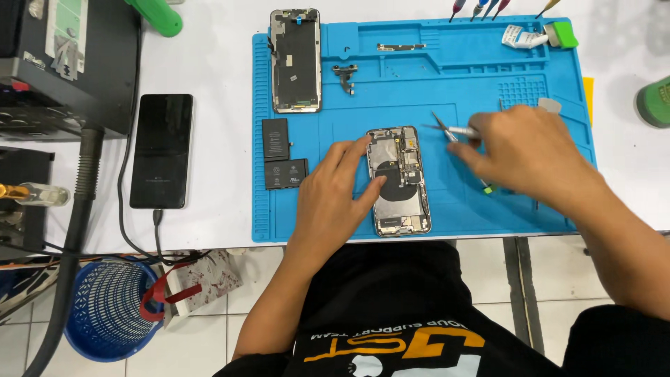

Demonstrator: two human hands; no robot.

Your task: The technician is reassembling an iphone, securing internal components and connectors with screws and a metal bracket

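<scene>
Left hand (333, 192): fingers (357, 148) spread, resting on opened phone body (398, 180), thumb on its dark round coil. Right hand (520, 150): fingers curled together, blurred, at tweezers (447, 129) just right of the phone. Phone lying near front edge of blue mat (419, 84) on white worktop (216, 70). Open mat between phone and detached screen (296, 60); two black battery cells (283, 155) at left.

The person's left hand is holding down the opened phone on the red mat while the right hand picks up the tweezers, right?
Not quite: the mat is blue, not red. The head view shows the left hand resting on the opened phone and the right hand at the tweezers.
</scene>
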